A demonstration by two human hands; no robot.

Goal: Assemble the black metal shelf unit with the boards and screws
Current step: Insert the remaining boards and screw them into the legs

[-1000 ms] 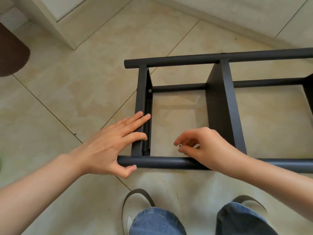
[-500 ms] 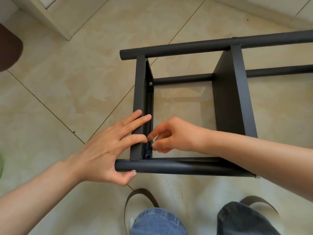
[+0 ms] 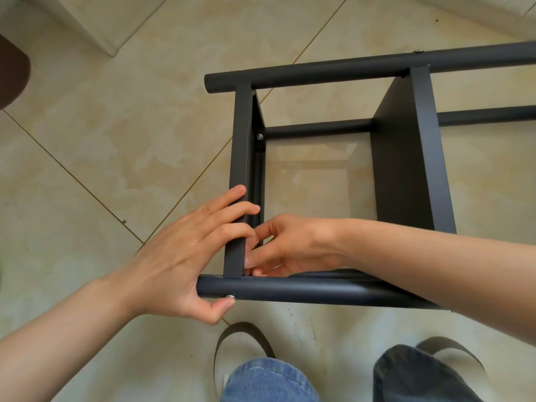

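Note:
The black metal shelf unit lies on its side on the tiled floor, its near tube (image 3: 319,291) in front of me and its far tube (image 3: 319,71) behind. My left hand (image 3: 179,256) rests straight fingers across the end board (image 3: 240,140), while its thumb presses a silver screw head (image 3: 231,297) on the near tube. My right hand (image 3: 293,245) reaches inside the frame with curled fingertips against the end board's inner near corner. The small silver fastener it pinched is hidden there. Another screw (image 3: 259,136) sits at the inner far corner. A middle board (image 3: 406,158) stands to the right.
My knees in jeans (image 3: 269,381) and my sandalled feet (image 3: 243,340) are just below the near tube. A white door frame (image 3: 95,27) stands at the upper left and a brown object (image 3: 11,74) at the left edge. A screw head (image 3: 418,51) shows on the far tube.
My right hand has moved left with a small silver fastener, from the open bay to the end board's inner near corner. My left hand has kept its place.

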